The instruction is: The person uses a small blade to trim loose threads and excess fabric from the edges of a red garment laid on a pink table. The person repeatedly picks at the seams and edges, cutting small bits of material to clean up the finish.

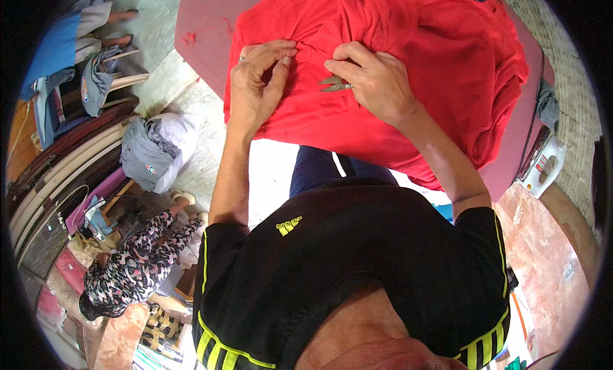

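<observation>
Red cloth [460, 83] overhangs the near table [207, 15] edge.

Between our left hand [255, 83] and right hand [383, 86] we have a narrow gap over the cloth [306, 121], but the snips [338, 86] jut into it. Bunched folds rise ahead. Left of the cloth, we could pass over bare bench [207, 63]; an iron [543, 167] obstructs the right edge.
</observation>
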The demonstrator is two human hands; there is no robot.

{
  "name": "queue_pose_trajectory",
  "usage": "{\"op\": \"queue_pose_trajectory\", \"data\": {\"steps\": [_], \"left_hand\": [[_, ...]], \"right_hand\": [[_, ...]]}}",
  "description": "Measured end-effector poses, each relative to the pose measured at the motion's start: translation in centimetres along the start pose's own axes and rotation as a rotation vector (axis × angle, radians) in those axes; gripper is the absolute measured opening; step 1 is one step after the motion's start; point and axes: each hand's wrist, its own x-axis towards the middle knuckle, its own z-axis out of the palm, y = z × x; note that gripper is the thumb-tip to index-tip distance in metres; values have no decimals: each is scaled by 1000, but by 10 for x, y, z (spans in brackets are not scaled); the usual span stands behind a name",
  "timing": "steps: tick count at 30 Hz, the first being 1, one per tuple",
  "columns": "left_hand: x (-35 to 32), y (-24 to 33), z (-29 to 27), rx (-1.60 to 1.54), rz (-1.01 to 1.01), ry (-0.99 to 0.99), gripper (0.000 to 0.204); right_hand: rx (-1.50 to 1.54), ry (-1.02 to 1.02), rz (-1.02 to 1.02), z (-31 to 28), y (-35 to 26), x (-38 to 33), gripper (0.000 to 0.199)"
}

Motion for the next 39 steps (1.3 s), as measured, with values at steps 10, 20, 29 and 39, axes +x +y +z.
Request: {"op": "queue_pose_trajectory", "data": {"steps": [10,20,29,39], "left_hand": [[9,-7,21,33,-86,78,16],[23,-8,5,-159,68,-163,19],[41,-5,2,-391,-37,-359,14],[45,-27,0,-536,-44,-370,13]], "right_hand": [[131,56,79,1,1,2,23],[359,-17,238,-24,-1,29,20],[495,-29,291,-12,8,51,9],[694,-326,387,-43,20,53,23]]}}
